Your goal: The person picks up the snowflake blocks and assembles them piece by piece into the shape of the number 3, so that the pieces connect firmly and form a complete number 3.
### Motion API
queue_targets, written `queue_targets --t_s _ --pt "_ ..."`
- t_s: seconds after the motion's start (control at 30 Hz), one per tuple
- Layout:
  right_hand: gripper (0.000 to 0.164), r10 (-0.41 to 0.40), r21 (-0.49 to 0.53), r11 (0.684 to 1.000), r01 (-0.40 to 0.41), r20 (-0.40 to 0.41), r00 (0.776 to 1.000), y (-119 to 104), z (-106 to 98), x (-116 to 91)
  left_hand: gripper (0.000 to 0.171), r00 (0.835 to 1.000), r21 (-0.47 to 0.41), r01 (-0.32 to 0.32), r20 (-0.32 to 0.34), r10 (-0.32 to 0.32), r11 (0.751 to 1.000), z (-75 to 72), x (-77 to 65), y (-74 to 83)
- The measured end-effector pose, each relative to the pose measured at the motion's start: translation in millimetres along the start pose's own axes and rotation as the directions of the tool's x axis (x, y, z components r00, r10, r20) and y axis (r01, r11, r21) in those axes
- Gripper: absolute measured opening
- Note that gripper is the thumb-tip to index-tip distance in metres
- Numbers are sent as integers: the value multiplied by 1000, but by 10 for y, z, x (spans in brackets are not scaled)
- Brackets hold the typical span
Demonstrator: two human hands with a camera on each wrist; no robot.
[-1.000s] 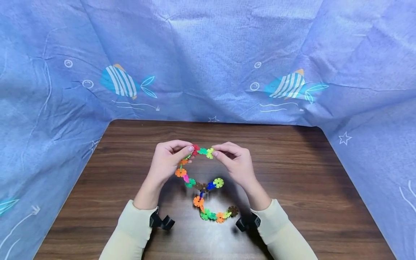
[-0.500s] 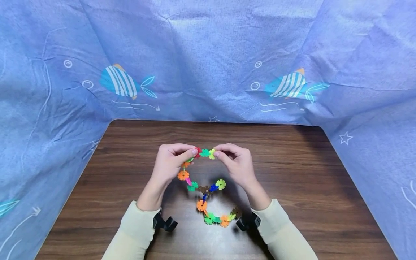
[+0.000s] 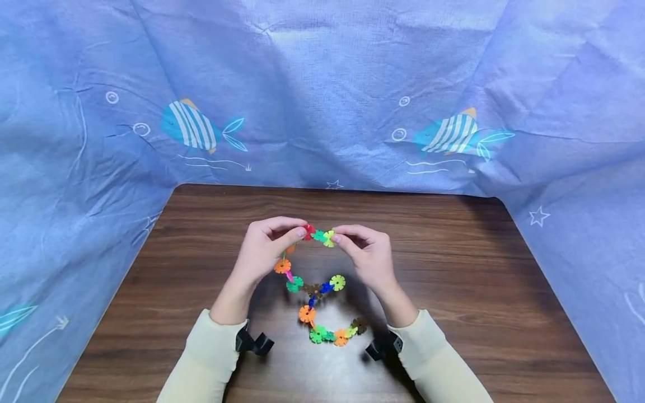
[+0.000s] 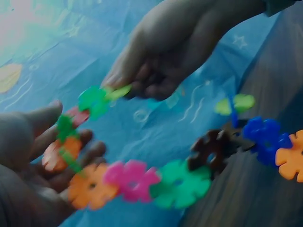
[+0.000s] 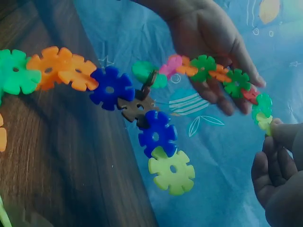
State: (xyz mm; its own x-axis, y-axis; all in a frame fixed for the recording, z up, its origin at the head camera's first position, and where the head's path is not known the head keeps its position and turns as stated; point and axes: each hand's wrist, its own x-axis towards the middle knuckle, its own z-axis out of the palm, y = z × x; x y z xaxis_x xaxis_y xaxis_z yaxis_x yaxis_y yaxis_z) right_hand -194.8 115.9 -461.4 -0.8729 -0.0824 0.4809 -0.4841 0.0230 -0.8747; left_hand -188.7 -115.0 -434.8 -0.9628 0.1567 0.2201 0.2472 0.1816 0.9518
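Note:
A curved chain of colourful interlocking flower discs (image 3: 294, 284) hangs between both hands, forking at its brown discs. My left hand (image 3: 262, 246) holds the chain near its upper end, thumb and forefinger at a red disc (image 3: 308, 231). My right hand (image 3: 367, 252) pinches the yellow-green disc (image 3: 328, 239) at that end, with a green disc (image 3: 318, 235) between it and the red one. One short branch ends in a blue disc (image 5: 157, 134) and another yellow-green disc (image 5: 171, 171). The longer branch, with an orange disc (image 3: 307, 314), curves right to a dark brown disc (image 3: 359, 326).
Dark wooden table (image 3: 453, 291) beneath the hands. A blue cloth (image 3: 322, 101) printed with striped fish hangs behind it and along both sides. Black wrist cameras (image 3: 263, 344) sit at both cuffs, close to the lower branch on the right.
Over the last second my left hand and the red disc have shifted slightly right. The lower chain dipped, then came back up and left. My right hand keeps its pinch, almost still.

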Motion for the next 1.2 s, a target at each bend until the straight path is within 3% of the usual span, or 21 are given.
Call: queue_targets --t_s 0.1,0.23,0.3,0.37,0.57,0.67,0.77,0.93,1.07,1.2 --pt "13 59 13 998 -58 -26 998 -1 -40 19 33 993 49 51 108 -56 997 -161 -20 6" --pt "13 126 23 992 -125 -73 989 37 -94 42 44 952 -5 174 255 -167 985 -307 -84 -67" --pt "14 148 29 989 -146 -79 986 64 -104 57 48 935 -60 231 291 -204 971 -317 -100 -132" --pt "17 167 31 986 -165 -70 983 90 -110 77 49 930 -102 259 293 -219 961 -298 -102 -185" --pt "20 196 15 981 -196 -41 980 129 -132 116 42 961 -122 231 181 -207 965 -198 -76 -220" --pt "25 172 -79 982 -174 -25 985 108 -143 96 39 973 -99 215 113 -204 972 -172 -75 -208" --pt "33 97 -231 968 -97 -15 995 89 -148 30 36 977 -104 211 63 -206 972 -149 -79 -200" --pt "25 -12 -405 913 53 103 995 59 -79 -121 31 979 -127 196 -32 -202 972 -101 -58 -180" --pt "23 -17 -490 859 151 266 964 39 41 -221 29 974 -125 191 -102 -204 974 -52 -51 -161" --pt "24 10 -601 764 235 376 927 41 147 -268 30 965 -149 206 -135 -226 967 -8 -61 -140"
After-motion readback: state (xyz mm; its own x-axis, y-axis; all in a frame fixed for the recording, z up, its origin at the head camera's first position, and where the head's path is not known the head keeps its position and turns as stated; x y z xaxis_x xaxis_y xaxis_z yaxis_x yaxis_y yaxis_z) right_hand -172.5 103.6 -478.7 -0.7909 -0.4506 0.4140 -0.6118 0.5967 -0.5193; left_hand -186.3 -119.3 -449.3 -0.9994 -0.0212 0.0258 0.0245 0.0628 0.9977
